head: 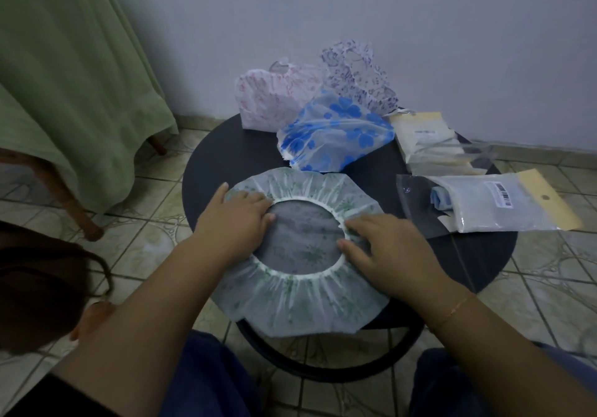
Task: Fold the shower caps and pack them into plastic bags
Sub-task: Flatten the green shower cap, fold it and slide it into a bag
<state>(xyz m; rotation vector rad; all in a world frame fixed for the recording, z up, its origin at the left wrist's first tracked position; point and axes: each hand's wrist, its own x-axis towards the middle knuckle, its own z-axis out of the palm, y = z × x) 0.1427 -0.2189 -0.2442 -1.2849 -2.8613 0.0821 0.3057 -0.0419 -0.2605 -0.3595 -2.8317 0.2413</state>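
Green-print cap lies flat, opening up, at near edge of round surface. Left hand and right hand press its elastic rim, fingers straight; no grip closed. One bag looks packed; three caps wait unfolded.

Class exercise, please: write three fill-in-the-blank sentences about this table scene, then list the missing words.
1. Both hands, left hand and right hand, press on the ____-patterned shower cap.
2. The cap with blue flowers lies ____ from the person than that cap.
3. The round table is ____ in colour.

Missing words: green; farther; black
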